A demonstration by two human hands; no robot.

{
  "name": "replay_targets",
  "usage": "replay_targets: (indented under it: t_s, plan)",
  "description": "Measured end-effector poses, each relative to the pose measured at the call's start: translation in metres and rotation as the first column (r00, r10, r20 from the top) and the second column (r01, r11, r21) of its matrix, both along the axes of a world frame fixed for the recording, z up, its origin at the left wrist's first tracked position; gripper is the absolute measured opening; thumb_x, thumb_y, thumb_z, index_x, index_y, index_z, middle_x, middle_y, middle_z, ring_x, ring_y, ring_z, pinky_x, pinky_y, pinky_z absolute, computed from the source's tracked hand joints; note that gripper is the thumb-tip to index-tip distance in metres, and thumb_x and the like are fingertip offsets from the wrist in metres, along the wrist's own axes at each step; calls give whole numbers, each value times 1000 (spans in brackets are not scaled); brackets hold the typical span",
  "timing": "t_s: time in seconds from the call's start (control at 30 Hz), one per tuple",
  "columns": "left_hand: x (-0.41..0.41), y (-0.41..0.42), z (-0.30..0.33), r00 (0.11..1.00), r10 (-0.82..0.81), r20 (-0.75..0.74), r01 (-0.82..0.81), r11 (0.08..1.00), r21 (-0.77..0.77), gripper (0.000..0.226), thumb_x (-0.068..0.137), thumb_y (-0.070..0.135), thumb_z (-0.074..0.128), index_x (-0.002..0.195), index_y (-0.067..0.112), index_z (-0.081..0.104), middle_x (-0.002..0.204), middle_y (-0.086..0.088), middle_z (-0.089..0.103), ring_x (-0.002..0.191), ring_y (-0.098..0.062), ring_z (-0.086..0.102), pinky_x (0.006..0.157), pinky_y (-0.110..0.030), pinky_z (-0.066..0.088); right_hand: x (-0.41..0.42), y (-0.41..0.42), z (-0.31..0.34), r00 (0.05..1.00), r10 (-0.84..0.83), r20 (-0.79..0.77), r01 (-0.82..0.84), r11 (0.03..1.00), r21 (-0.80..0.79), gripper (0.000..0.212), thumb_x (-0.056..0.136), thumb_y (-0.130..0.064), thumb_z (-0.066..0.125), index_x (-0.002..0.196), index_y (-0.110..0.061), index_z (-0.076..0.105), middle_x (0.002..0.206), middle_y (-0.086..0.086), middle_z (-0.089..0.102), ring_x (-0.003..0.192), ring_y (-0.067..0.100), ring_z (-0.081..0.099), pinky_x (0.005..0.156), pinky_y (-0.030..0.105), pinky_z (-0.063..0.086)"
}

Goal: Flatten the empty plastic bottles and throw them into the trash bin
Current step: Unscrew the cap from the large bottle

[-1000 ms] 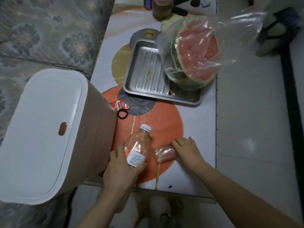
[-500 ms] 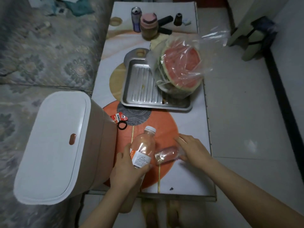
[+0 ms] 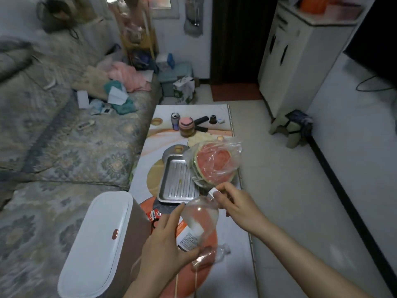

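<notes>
A clear plastic bottle (image 3: 199, 218) with a white label is lifted above the table, tilted with its neck toward the upper right. My left hand (image 3: 165, 250) grips its lower body and label. My right hand (image 3: 234, 203) is closed around the white cap at the neck. A second, smaller crumpled bottle (image 3: 211, 255) lies on the orange part of the table, just below the held one. The white trash bin (image 3: 101, 244) stands at the lower left, its lid shut.
On the low table (image 3: 227, 231) stand a metal tray (image 3: 178, 181), a bagged cut watermelon (image 3: 213, 164), and a can and jars (image 3: 182, 123) at the far end. A sofa (image 3: 64, 136) runs along the left. A white cabinet (image 3: 300, 57) stands far right on tiled floor.
The bottle has been lifted off the table. My right hand left the small crumpled bottle and now holds the big bottle's cap. The camera tilted up, showing the room.
</notes>
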State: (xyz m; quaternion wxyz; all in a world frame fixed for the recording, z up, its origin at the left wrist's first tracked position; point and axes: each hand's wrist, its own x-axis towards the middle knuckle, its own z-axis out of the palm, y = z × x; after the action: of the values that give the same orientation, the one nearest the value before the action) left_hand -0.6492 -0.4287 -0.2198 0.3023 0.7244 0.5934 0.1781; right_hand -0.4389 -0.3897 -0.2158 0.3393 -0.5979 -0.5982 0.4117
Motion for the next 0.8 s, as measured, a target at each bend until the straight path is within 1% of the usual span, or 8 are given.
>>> replay_targets:
  t_s: [0.1,0.2,0.27,0.33,0.43,0.63,0.7,0.8]
  plan:
    - [0,5,23,1000,-15,13,14,997,80,103,49,59,76,139,47,28,118,15,50,104,-9,57,80,-36,54,7,-2,31,1000,9,-21,-8,998,70,19,91,-39,53,87,-22,58,73,9,62,72,28,60,66,35,49]
    - [-1,4,43,989,-73,128,61,994,94,99,45,53,81,134,51,37,114,20,60,102,-1,59,84,-29,52,11,-9,59,996,70,-55,-63,990,129,26,87,-47,49,88,-23,57,69,-8,56,63,8,51,63,26,43]
    - [-4,6,58,966,-101,240,98,995,25,91,45,48,86,124,59,43,101,22,69,92,1,65,76,-20,54,13,-13,77,985,135,-106,-119,982,145,24,89,-45,46,91,-23,56,66,-19,53,59,-2,45,58,15,37]
    - [-11,10,70,931,-142,335,189,976,-111,83,49,41,87,117,64,46,105,27,68,95,3,65,71,-9,50,18,-17,95,961,233,-152,-215,968,127,19,94,-36,46,100,-20,55,71,-19,54,61,-5,45,58,9,37]
    - [-21,13,89,856,-194,479,375,871,-318,75,60,28,83,125,50,51,124,18,64,113,-1,59,81,-11,49,27,-22,122,916,368,-160,-362,930,61,29,92,-28,47,119,-23,53,99,1,61,76,-4,54,62,9,43]
    - [-23,10,110,903,-245,353,315,936,-155,83,56,34,87,123,59,45,116,36,60,107,8,59,81,-8,47,34,-28,147,919,394,-30,-393,919,29,35,92,-19,53,126,-29,52,116,11,59,91,14,57,76,15,49]
    - [-22,9,116,921,-248,301,288,952,-99,85,55,36,88,122,62,42,109,33,64,95,6,64,78,-14,51,32,-30,148,947,320,-23,-319,947,41,38,89,-31,54,126,-32,51,118,3,60,101,16,59,86,25,51]
    - [-20,7,124,939,-265,221,268,963,16,87,52,41,88,122,63,41,96,27,69,81,6,66,70,-15,52,27,-32,151,983,181,30,-183,972,147,32,82,-47,50,108,-32,60,100,-7,65,90,7,61,78,29,51]
